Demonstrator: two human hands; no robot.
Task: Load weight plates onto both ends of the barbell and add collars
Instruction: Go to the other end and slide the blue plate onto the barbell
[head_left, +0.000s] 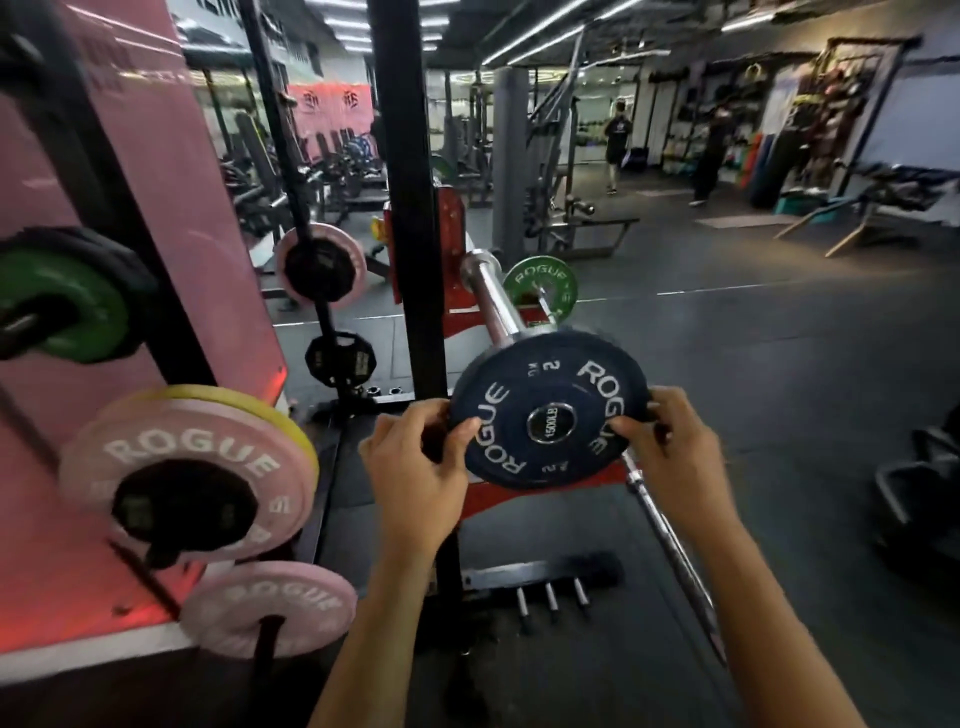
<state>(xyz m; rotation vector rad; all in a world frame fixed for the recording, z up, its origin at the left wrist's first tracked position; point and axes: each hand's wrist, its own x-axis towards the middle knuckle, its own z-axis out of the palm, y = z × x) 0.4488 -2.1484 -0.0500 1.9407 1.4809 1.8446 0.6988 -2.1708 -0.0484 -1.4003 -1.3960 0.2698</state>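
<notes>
A dark blue ROGUE plate (545, 410) sits on the near end of the barbell sleeve (491, 301), whose end cap shows in the plate's hole. My left hand (415, 467) grips the plate's left rim and my right hand (670, 452) grips its right rim. Beyond it the chrome sleeve runs back to the rack. A green ROGUE plate (540, 286) stands behind the sleeve. No collar is visible.
A black rack upright (410, 208) rises just left of the barbell. Pink plates (187, 473) and a green plate (67, 306) hang on storage pegs at left. A second bar (670, 551) lies on the floor under my right hand. Two people stand far back.
</notes>
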